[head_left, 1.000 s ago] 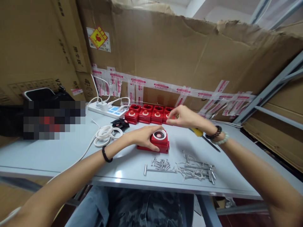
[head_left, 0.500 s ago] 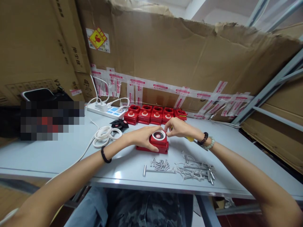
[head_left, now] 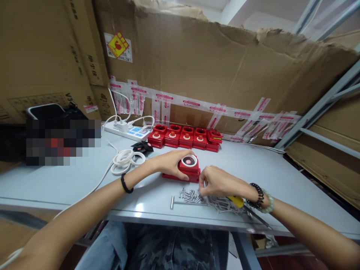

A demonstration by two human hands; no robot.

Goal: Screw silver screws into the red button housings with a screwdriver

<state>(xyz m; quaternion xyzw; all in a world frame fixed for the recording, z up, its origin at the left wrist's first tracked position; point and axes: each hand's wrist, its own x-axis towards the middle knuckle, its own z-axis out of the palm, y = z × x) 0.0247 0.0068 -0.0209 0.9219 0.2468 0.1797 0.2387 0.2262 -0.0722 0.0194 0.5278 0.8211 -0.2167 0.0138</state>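
My left hand (head_left: pixel 168 163) is wrapped over the left side of a red housing (head_left: pixel 194 177) on the table, thumb in front. On top of the housing is a white ring (head_left: pixel 193 164) around a black disc with a small red mark (head_left: pixel 188 161). My right hand (head_left: pixel 218 182) is closed just right of the housing, at the edge of a heap of silver screws (head_left: pixel 189 195). A yellow-handled screwdriver (head_left: pixel 236 201) lies under its palm, the shaft pointing back past the wrist. Whether the fingertips also pinch a screw is hidden.
Several red housings (head_left: pixel 172 139) stand in a row at the back. White rings (head_left: pixel 122 157), black pieces (head_left: pixel 142 147) and a power strip (head_left: pixel 126 131) lie to the left. A silver T-shaped bar (head_left: pixel 172 202) and metal parts (head_left: pixel 225 206) lie in front. Cardboard (head_left: pixel 182 67) walls the back.
My right hand has come off the white ring's right edge and moved down toward me to the screws, the screwdriver still in it. My left hand stays on the red housing.
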